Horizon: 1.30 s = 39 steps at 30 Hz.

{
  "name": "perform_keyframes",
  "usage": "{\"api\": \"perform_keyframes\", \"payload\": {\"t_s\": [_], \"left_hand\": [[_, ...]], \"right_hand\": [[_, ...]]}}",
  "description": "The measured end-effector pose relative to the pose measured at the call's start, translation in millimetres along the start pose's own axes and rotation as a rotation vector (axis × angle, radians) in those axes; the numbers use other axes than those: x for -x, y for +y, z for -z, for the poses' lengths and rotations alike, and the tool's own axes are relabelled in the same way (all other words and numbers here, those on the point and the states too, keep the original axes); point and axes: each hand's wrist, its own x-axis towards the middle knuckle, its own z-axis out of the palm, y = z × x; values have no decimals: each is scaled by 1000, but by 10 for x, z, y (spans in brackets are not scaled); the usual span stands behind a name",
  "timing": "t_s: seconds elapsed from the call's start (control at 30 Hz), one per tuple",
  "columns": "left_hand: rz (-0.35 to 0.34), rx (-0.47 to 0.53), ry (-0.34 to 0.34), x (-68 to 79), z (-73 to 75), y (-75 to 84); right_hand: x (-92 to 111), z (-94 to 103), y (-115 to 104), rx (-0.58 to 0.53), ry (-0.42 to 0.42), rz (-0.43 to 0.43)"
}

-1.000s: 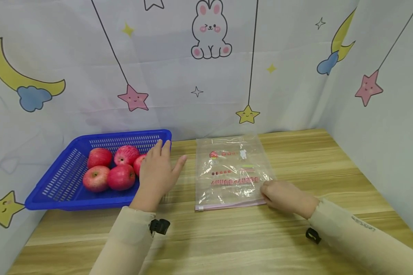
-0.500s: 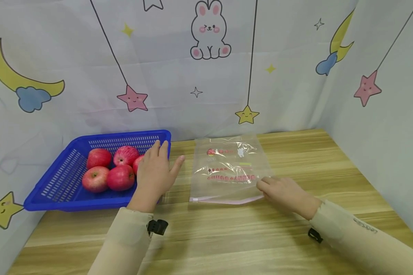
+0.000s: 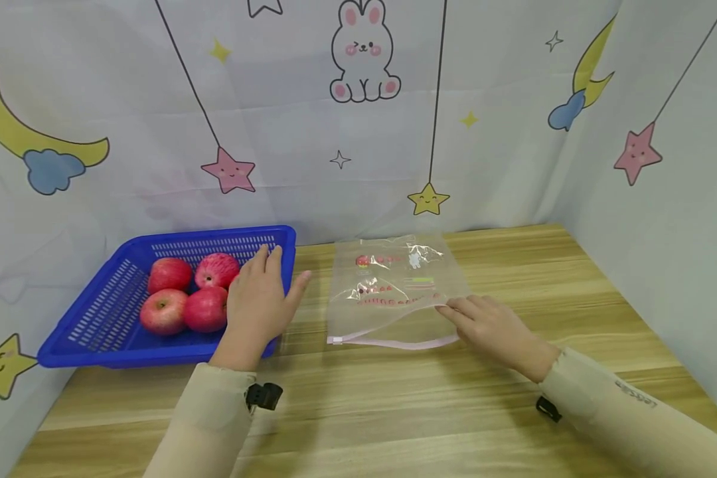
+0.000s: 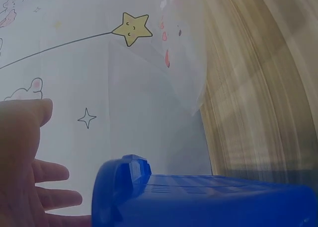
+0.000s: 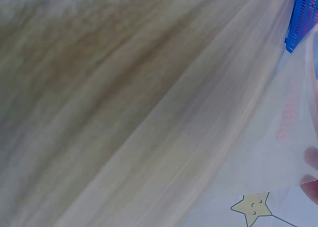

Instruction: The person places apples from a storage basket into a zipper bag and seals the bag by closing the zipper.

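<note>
In the head view a clear zip bag [image 3: 394,275] with red prints lies at the back middle of the table. My right hand [image 3: 492,328] pinches the upper lip of its mouth at the right side, and the mouth gapes toward me. A white slider [image 3: 334,340] sits at the mouth's left end. My left hand [image 3: 259,299] is spread with straight fingers over the right side of a blue basket [image 3: 137,356], holding nothing. Several red apples [image 3: 163,312] lie in that basket, partly behind this hand. The right wrist view catches only fingertips [image 5: 311,187] at the bag.
A wooden table [image 3: 394,411] carries the basket at left and the bag. A white printed curtain [image 3: 299,126] closes off the back and sides. Black straps with small devices [image 3: 265,396] sit on both wrists.
My right hand has lifted the bag's upper lip up and left, so the mouth has parted. The bag has shifted slightly left and away. My left hand has drifted a little left.
</note>
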Motion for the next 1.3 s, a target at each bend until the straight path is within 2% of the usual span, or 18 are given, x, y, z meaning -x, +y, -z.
{"api": "perform_keyframes", "payload": {"t_s": [0.23, 0.8, 1.07, 1.3], "left_hand": [[1, 18, 1, -1, 6, -29], [-7, 5, -37, -5, 38, -109], [-23, -3, -14, -12, 22, -180], [-18, -21, -28, -13, 57, -235]], "right_hand": [[1, -1, -8, 3, 29, -19], [43, 40, -51, 13, -50, -183], [18, 63, -56, 16, -64, -236], [13, 60, -63, 23, -73, -266]]}}
